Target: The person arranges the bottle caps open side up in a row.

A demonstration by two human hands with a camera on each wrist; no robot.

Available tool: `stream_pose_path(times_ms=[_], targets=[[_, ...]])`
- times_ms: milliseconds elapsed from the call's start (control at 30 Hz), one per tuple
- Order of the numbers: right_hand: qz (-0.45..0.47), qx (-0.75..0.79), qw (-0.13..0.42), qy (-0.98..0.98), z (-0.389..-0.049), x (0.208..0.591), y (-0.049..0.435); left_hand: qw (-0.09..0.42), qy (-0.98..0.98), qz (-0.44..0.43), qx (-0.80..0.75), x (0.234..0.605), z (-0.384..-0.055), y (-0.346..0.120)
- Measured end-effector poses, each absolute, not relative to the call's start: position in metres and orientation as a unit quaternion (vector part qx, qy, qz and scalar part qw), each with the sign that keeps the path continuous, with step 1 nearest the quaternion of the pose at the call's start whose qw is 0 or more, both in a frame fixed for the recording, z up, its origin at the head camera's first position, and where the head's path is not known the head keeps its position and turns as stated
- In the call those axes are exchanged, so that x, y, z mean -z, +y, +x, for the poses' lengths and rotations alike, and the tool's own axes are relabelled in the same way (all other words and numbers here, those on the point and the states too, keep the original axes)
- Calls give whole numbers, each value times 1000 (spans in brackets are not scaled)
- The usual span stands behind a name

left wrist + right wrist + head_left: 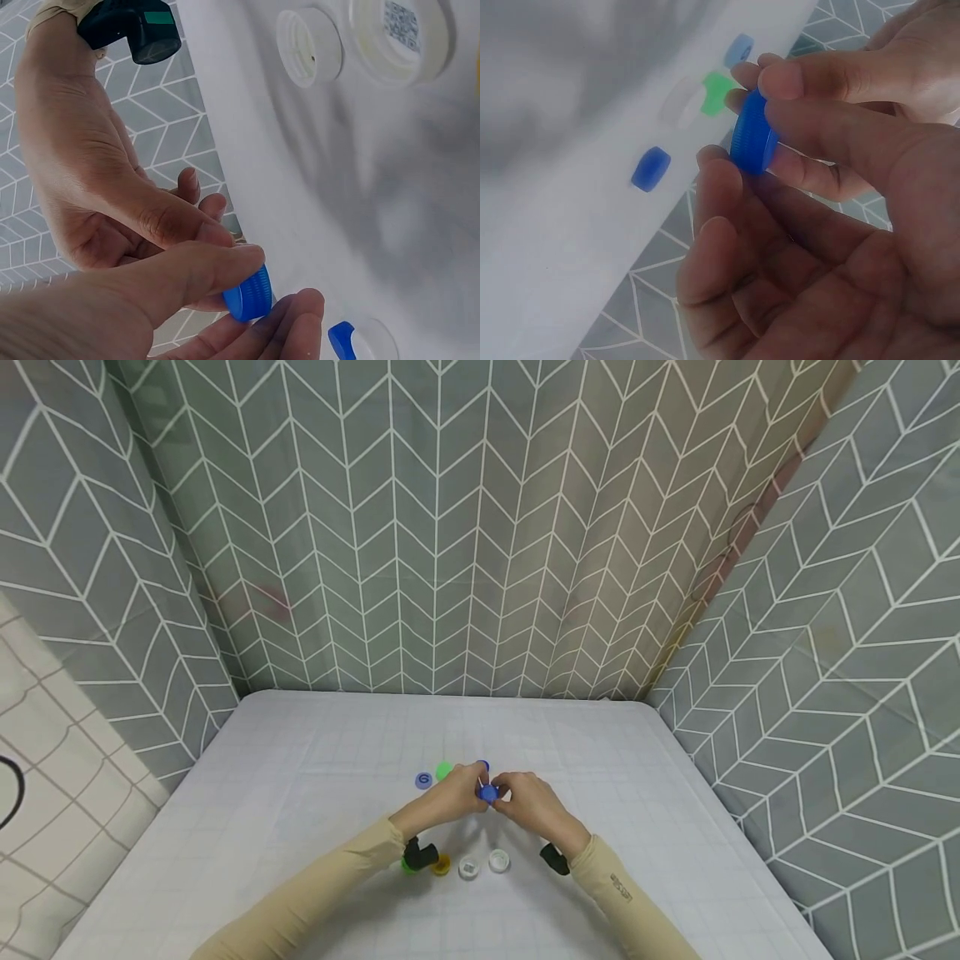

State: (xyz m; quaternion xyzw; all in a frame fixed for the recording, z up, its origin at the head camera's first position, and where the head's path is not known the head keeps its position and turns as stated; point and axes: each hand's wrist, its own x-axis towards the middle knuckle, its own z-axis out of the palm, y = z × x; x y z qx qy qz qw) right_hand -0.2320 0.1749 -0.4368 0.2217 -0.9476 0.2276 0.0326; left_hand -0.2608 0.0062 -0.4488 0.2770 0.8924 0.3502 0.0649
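A blue bottle cap [489, 793] with a ridged edge is held just over the white table between both hands. My left hand [454, 795] pinches it from the left, thumb tip at its rim in the left wrist view. From the other side my right hand [534, 803] grips the same cap, with thumb and fingers around its edge in the right wrist view. Behind the hands lie another blue cap [651, 169], a bright green cap [444, 770] and a paler blue cap [423, 780] with a mark on top. A whitish ring-shaped piece [681, 101] lies beside the green cap.
Nearer me, a row holds a green cap [408, 867] partly behind the left wrist camera [422, 853], a yellow cap [441, 864] and two white caps, one [468, 867] with a printed code inside and one [498, 860] plain. Patterned curtains [450, 527] surround the table [337, 735].
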Motion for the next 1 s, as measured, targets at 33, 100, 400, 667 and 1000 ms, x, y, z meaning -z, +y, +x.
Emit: stream_pose_path(times_ms=[33, 100, 400, 667, 1000], targets=[[221, -228, 33, -948, -232, 437, 175, 64, 891, 279, -353, 449, -260, 6], [220, -231, 32, -947, -231, 436, 175, 66, 889, 279, -357, 449, -259, 6], [218, -233, 34, -947, -230, 435, 176, 73, 879, 280, -380, 450, -258, 5], [216, -226, 42, -949, -230, 434, 176, 88, 878, 263, -391, 449, -259, 5], [210, -241, 42, -947, -230, 433, 175, 54, 872, 289, -391, 450, -261, 1]])
